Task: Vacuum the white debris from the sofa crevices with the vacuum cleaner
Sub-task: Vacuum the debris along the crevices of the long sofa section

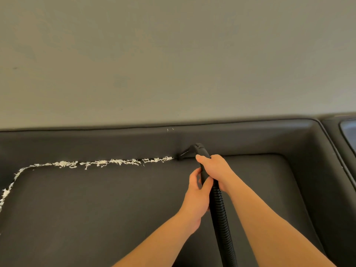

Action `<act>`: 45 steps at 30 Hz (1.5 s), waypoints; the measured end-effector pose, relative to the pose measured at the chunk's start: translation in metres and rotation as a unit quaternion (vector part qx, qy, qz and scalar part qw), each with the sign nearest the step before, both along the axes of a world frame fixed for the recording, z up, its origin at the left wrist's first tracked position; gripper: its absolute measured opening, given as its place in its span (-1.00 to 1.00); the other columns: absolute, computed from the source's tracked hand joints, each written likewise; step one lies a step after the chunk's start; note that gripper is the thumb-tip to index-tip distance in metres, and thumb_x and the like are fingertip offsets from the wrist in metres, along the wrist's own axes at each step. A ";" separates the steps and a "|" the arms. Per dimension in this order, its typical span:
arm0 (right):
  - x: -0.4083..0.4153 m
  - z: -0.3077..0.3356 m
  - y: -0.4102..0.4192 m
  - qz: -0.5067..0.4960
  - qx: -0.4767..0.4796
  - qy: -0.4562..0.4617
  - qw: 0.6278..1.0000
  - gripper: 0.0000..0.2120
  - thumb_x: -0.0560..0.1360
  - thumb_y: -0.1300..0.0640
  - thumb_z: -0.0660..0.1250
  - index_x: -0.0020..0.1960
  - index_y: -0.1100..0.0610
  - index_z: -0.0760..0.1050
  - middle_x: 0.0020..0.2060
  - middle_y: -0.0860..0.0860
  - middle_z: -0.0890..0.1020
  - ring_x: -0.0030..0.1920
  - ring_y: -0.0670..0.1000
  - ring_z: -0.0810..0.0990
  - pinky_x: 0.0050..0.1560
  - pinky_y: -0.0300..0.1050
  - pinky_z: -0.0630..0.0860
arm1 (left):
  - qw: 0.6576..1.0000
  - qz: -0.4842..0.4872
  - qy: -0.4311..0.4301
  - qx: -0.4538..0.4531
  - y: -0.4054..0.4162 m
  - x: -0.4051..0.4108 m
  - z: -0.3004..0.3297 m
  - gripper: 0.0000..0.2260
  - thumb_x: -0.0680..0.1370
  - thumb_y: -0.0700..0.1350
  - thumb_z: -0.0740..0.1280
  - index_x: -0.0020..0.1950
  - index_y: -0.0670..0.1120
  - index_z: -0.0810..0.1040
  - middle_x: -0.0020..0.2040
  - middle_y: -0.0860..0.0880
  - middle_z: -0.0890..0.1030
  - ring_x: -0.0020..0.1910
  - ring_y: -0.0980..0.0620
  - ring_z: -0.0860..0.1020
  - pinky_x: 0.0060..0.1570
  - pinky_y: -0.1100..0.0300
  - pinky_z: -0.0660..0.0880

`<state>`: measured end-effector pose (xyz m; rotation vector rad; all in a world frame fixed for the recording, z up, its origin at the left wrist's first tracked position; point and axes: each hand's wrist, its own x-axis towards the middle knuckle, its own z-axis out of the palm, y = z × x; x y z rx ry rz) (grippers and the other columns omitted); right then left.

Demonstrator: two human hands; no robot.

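Gripping the black plastic vacuum handle (202, 166) w/ both hands – right hand (213, 168) curled round the upper part, just behind the bend, left hand (198, 189) wrapped lower, thumb and fingers pinching the tube where the black ribbed flexible hose (221, 218) begins. Hose is corrugated, runs down toward the bottom edge between the two bare forearms. Up front the handle bends into a short tapered black crevice nozzle (185, 154), tip down at the seam between seat and backrest of the dark grey smooth leather-like sofa (96, 209). Seat cushion is flat w/ rounded corners, matte. White shredded debris (107, 162) – thin, curly, paper-like scraps – fills the back crevice from just left of the nozzle tip, then rounds the corner and follows the left-side seam toward the frame edge. Crevice right of the nozzle looks dark, no scraps visible. Two tiny white flecks (170, 129) sit on the backrest top. Plain beige wall (173, 54) behind
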<state>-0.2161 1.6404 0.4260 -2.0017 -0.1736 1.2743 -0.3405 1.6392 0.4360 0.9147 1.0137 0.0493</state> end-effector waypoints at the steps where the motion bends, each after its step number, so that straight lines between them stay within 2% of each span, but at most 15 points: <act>1: 0.000 0.000 0.005 -0.001 0.002 0.002 1.000 -0.69 0.56 -0.05 0.35 -0.02 0.23 0.51 -0.20 0.12 0.55 -0.27 0.08 0.56 -0.33 -0.12 0.46 | 1.000 0.004 -0.001 -0.004 0.004 0.000 0.000 -0.59 0.67 0.10 0.27 0.50 0.30 0.26 0.34 0.13 0.60 0.20 0.06 0.65 0.20 -0.07 0.62; 3: -0.001 0.003 0.013 -0.001 0.003 0.004 1.000 -0.68 0.56 -0.05 0.36 -0.03 0.23 0.50 -0.20 0.12 0.55 -0.27 0.09 0.56 -0.31 -0.11 0.47 | 1.000 0.011 -0.009 -0.007 0.011 -0.002 0.002 -0.60 0.67 0.09 0.28 0.48 0.29 0.27 0.33 0.08 0.61 0.21 0.00 0.65 0.25 -0.13 0.59; 7: -0.011 0.010 0.016 0.003 -0.003 0.010 1.000 -0.70 0.56 -0.03 0.36 -0.06 0.23 0.48 -0.22 0.13 0.55 -0.33 0.09 0.56 -0.36 -0.14 0.48 | 0.999 0.020 -0.026 -0.021 0.013 -0.013 0.006 -0.67 0.66 0.08 0.30 0.39 0.31 0.33 0.21 0.02 0.68 0.15 -0.07 0.69 0.19 -0.15 0.62; 11: -0.024 0.017 0.002 0.044 0.001 0.003 0.999 -0.70 0.52 -0.04 0.36 -0.12 0.21 0.46 -0.23 0.18 0.51 -0.26 0.15 0.54 -0.21 0.04 0.49 | 0.999 0.027 -0.038 -0.027 -0.002 -0.031 0.008 -0.68 0.62 0.12 0.35 0.32 0.37 0.36 0.11 -0.03 0.72 0.07 -0.11 0.72 0.18 -0.18 0.62; 14: -0.025 0.024 -0.001 0.052 0.023 0.008 0.998 -0.71 0.51 -0.03 0.37 -0.16 0.20 0.47 -0.29 0.17 0.52 -0.35 0.15 0.57 -0.30 0.02 0.53 | 0.998 0.024 -0.050 -0.019 -0.007 -0.037 0.009 -0.68 0.62 0.13 0.36 0.29 0.40 0.36 0.12 0.01 0.72 0.10 -0.09 0.71 0.19 -0.20 0.61; 18: -0.030 0.016 0.009 0.044 0.014 0.002 0.999 -0.70 0.55 -0.02 0.37 -0.11 0.23 0.47 -0.27 0.17 0.54 -0.37 0.14 0.59 -0.30 -0.02 0.53 | 0.998 0.033 -0.042 -0.014 0.002 -0.034 0.007 -0.68 0.65 0.08 0.32 0.37 0.34 0.34 0.19 -0.03 0.69 0.10 -0.10 0.71 0.19 -0.18 0.62; 22: -0.034 0.003 0.025 0.030 0.016 -0.021 0.999 -0.69 0.54 -0.05 0.36 -0.12 0.21 0.46 -0.23 0.14 0.50 -0.24 0.11 0.52 -0.19 -0.02 0.44 | 0.998 0.040 -0.038 -0.003 0.016 -0.035 0.002 -0.64 0.68 0.07 0.27 0.45 0.30 0.29 0.15 -0.05 0.71 0.03 -0.10 0.73 0.13 -0.13 0.65; 26: -0.037 -0.003 0.026 0.023 0.007 -0.024 0.999 -0.69 0.53 -0.06 0.35 -0.11 0.21 0.48 -0.22 0.12 0.52 -0.21 0.10 0.53 -0.16 -0.01 0.46 | 0.998 0.043 -0.035 -0.010 0.017 -0.037 0.001 -0.57 0.67 0.08 0.29 0.51 0.26 0.26 0.19 -0.05 0.70 0.04 -0.11 0.73 0.06 -0.07 0.68; 29: -0.039 -0.002 0.019 0.025 0.008 -0.012 1.000 -0.68 0.55 -0.06 0.34 -0.06 0.23 0.49 -0.18 0.14 0.54 -0.18 0.13 0.55 -0.13 0.01 0.48 | 0.998 0.039 -0.034 -0.018 0.011 -0.038 0.002 -0.57 0.68 0.06 0.29 0.51 0.26 0.27 0.21 -0.06 0.69 0.04 -0.10 0.73 0.09 -0.11 0.67; 31: -0.040 0.002 0.012 0.031 0.011 0.005 0.999 -0.68 0.54 -0.05 0.35 -0.03 0.24 0.50 -0.19 0.15 0.55 -0.22 0.14 0.58 -0.17 0.00 0.51 | 0.998 0.045 -0.035 -0.019 0.004 -0.041 0.004 -0.60 0.68 0.05 0.29 0.49 0.28 0.28 0.19 -0.03 0.70 0.03 -0.09 0.74 0.10 -0.12 0.67; 33: -0.039 0.007 0.007 0.041 0.019 0.012 0.999 -0.70 0.53 -0.04 0.37 -0.04 0.22 0.50 -0.26 0.14 0.57 -0.37 0.12 0.61 -0.32 -0.07 0.54 | 0.998 0.053 -0.042 -0.016 -0.003 -0.045 0.005 -0.64 0.66 0.07 0.31 0.42 0.32 0.32 0.16 0.01 0.71 0.01 -0.08 0.74 0.09 -0.10 0.67; 36: -0.041 0.011 0.005 0.048 0.034 0.027 0.998 -0.69 0.52 -0.04 0.39 -0.05 0.23 0.49 -0.33 0.13 0.59 -0.47 0.12 0.62 -0.44 -0.10 0.55 | 0.998 0.053 -0.042 -0.001 -0.005 -0.048 0.006 -0.67 0.64 0.10 0.33 0.35 0.36 0.33 0.17 0.07 0.70 0.09 -0.04 0.71 0.17 -0.14 0.63; 39: -0.047 0.006 0.012 0.040 0.036 0.045 0.998 -0.70 0.54 -0.04 0.38 -0.05 0.21 0.47 -0.32 0.14 0.60 -0.45 0.13 0.62 -0.41 -0.09 0.55 | 0.997 0.062 -0.035 0.013 0.001 -0.051 0.003 -0.66 0.67 0.04 0.30 0.41 0.29 0.31 0.23 0.03 0.67 0.09 -0.03 0.71 0.23 -0.14 0.60; 42: -0.054 -0.002 0.023 0.034 0.027 0.027 0.999 -0.70 0.55 -0.05 0.36 -0.04 0.20 0.49 -0.23 0.13 0.60 -0.35 0.11 0.62 -0.34 -0.09 0.55 | 0.998 0.063 -0.030 0.005 0.012 -0.055 -0.001 -0.62 0.69 0.02 0.27 0.48 0.26 0.28 0.27 -0.04 0.65 0.07 -0.08 0.72 0.17 -0.15 0.63; 45: -0.058 -0.008 0.026 0.032 0.014 -0.001 0.999 -0.71 0.55 -0.07 0.34 -0.06 0.18 0.51 -0.24 0.09 0.58 -0.37 0.03 0.61 -0.37 -0.15 0.53 | 0.998 0.055 -0.020 -0.004 0.018 -0.057 -0.003 -0.59 0.68 0.04 0.28 0.49 0.27 0.27 0.29 -0.05 0.64 0.12 -0.09 0.70 0.13 -0.16 0.65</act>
